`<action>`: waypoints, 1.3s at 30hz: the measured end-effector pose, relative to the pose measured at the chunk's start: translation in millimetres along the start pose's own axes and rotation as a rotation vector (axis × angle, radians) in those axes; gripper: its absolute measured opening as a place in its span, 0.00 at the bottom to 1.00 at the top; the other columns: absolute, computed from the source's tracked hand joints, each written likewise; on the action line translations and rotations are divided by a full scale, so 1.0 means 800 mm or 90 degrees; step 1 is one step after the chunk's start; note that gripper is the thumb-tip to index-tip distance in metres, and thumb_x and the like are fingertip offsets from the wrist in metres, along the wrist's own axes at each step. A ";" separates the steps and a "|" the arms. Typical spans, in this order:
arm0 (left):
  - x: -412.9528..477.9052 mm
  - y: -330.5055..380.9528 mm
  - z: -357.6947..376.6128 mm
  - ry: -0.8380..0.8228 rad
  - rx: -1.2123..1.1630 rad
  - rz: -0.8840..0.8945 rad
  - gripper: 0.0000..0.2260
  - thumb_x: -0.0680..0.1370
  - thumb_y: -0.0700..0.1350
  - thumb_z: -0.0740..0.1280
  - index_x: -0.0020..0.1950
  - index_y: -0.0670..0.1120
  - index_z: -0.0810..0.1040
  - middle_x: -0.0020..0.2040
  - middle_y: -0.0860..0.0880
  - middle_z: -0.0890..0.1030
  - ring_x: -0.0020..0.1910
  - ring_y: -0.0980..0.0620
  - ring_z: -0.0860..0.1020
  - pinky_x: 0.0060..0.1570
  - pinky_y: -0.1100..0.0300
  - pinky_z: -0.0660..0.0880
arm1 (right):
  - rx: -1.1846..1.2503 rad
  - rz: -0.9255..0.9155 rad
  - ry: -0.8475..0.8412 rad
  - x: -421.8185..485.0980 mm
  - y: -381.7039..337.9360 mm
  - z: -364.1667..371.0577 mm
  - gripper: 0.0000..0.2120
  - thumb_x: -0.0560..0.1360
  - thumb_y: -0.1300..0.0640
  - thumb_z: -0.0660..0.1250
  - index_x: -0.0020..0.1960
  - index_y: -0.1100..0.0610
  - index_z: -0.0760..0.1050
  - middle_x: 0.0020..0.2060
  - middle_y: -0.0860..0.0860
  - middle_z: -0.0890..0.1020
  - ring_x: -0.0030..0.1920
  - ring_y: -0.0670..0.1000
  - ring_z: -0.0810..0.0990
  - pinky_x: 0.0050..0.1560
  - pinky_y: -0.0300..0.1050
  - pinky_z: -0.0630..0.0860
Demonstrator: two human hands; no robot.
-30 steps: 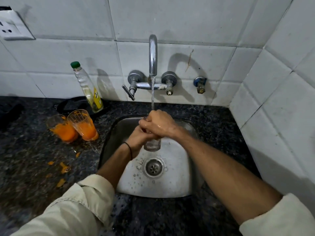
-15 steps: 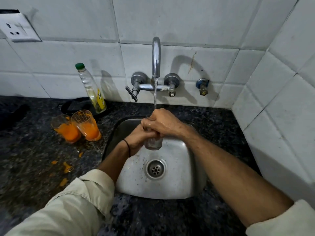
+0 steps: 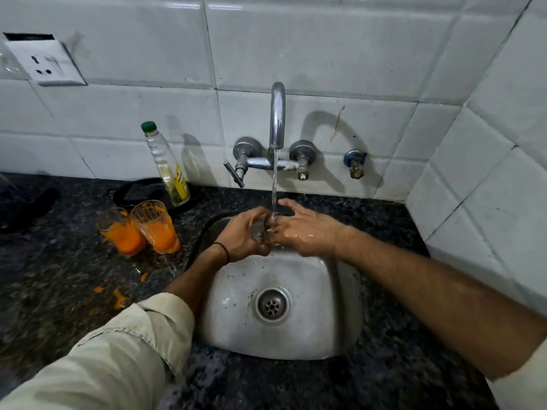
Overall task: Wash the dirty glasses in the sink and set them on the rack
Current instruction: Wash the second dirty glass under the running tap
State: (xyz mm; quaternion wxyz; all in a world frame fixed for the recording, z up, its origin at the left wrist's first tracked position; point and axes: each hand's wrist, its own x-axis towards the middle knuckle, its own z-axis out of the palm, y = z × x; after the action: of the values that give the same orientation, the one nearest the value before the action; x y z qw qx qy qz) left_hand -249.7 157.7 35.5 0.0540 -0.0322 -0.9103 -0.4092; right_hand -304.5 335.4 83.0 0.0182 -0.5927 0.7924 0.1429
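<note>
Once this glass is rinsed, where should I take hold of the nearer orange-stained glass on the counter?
Grip the nearer orange-stained glass around its middle wall, coming from its right, sink-facing side. It stands upright and tapers toward the base, and the second dirty glass crowds its left while the bottle stands behind.

A home kitchen's washing-up corner, seen from above the sink.

White wall tiles (image 3: pixel 325 39) back a dark speckled stone counter (image 3: pixel 59 276) with a small steel sink (image 3: pixel 340 306) sunk into it at centre frame. A wall-mounted tap (image 3: pixel 277 113) runs water; a wall socket (image 3: pixel 44 62) sits at upper left, and a green-capped bottle (image 3: pixel 167 164) and two orange-stained glasses (image 3: pixel 139 229) stand left of the basin.
</note>
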 end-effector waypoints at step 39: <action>-0.013 0.042 -0.009 -0.410 0.090 -0.548 0.17 0.75 0.52 0.69 0.56 0.40 0.78 0.47 0.41 0.82 0.37 0.47 0.83 0.25 0.62 0.76 | 1.422 0.770 0.168 0.073 -0.112 0.089 0.19 0.74 0.43 0.66 0.55 0.57 0.81 0.49 0.59 0.85 0.47 0.58 0.84 0.45 0.50 0.80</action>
State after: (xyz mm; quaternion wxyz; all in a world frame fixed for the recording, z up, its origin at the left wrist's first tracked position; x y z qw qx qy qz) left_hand -235.3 174.4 63.5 -0.3984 0.2237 -0.8368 -0.3017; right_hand -246.9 275.5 -15.0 0.3583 0.1891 0.6194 -0.6724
